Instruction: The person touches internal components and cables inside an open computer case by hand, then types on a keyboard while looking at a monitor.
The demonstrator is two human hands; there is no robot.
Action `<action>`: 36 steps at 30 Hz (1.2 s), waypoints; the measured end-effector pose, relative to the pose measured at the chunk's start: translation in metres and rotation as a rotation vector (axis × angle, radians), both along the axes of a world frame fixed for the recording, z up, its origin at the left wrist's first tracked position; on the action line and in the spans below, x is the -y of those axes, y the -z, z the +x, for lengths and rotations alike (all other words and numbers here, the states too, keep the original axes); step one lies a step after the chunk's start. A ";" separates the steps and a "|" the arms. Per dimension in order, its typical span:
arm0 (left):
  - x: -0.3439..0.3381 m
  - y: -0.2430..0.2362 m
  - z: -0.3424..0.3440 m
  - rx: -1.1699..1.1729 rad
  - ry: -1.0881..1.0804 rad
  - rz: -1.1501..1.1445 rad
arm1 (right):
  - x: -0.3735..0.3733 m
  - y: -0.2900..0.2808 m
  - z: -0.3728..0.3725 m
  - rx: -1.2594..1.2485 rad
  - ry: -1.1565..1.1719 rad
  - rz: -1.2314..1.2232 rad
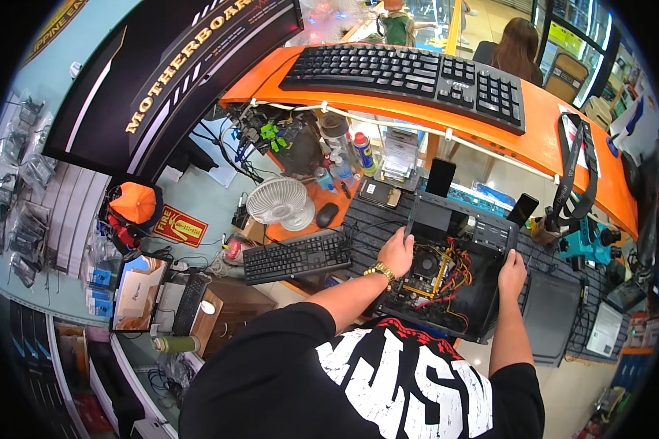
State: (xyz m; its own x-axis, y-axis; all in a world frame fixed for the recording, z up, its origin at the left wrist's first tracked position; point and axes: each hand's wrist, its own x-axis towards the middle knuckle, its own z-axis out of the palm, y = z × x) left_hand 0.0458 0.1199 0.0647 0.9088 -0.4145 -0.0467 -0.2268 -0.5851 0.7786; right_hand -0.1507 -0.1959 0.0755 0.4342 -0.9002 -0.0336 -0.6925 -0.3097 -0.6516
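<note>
An open black computer case (483, 311) lies on the workbench in front of me, showing a round cooler fan (425, 263) and red, yellow and orange cables (454, 274). My left hand (397, 252), with a gold watch on the wrist, rests on the case's left edge beside the fan. My right hand (512, 274) grips the case's right wall. Neither hand holds a loose tool.
A black keyboard (296, 257), a mouse (327, 214) and a small white desk fan (278, 201) sit left of the case. Spray bottles (362, 152) stand behind. A larger keyboard (410, 73) lies on the orange counter (549, 139). A person with long hair sits beyond it.
</note>
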 end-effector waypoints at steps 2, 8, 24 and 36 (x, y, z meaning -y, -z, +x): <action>-0.001 0.003 -0.001 0.012 -0.016 -0.011 | -0.001 0.002 0.002 0.022 0.003 -0.012; 0.000 -0.004 -0.004 0.027 -0.009 -0.023 | 0.001 0.003 -0.001 0.037 -0.002 -0.029; 0.001 -0.001 -0.002 0.012 0.007 -0.015 | 0.000 0.003 -0.001 0.055 0.009 -0.032; 0.000 -0.001 -0.002 0.014 -0.001 -0.019 | 0.002 0.003 -0.001 0.035 -0.014 -0.022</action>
State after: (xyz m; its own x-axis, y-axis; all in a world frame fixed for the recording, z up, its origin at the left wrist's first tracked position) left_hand 0.0435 0.1195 0.0661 0.9097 -0.4143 -0.0267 -0.2369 -0.5708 0.7862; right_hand -0.1518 -0.1980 0.0720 0.4471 -0.8945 0.0013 -0.6652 -0.3335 -0.6680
